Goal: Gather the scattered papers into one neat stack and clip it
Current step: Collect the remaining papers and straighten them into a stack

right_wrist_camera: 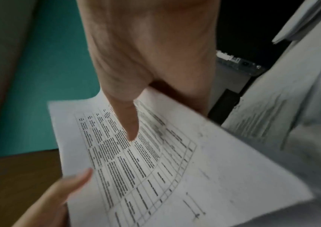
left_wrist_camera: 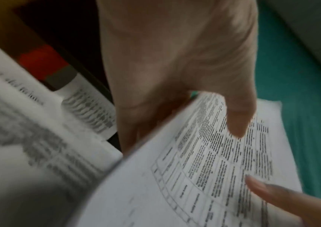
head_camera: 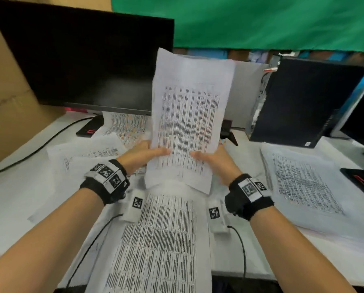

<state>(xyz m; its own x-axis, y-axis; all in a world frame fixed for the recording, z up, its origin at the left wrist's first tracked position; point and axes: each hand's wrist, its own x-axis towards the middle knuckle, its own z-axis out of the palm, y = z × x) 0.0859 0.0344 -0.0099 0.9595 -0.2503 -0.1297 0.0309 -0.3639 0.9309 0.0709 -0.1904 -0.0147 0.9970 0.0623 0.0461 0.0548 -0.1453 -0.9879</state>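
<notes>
Both hands, left hand [head_camera: 144, 154] and right hand [head_camera: 213, 158], pinch the raised sheet [head_camera: 189, 115] by its near edge; that shallow grip may let it flop or crease before stacking

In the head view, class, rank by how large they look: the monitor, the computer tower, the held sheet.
1. monitor
2. computer tower and held sheet: too alike to rank, and the sheet is nearer the camera.

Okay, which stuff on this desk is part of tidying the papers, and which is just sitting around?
Part of the job:
held sheets, pinched by left hand and right hand
loose sheets at left
sheet nearest the person
pile at right

Just lying about:
monitor
computer tower
cardboard
</notes>
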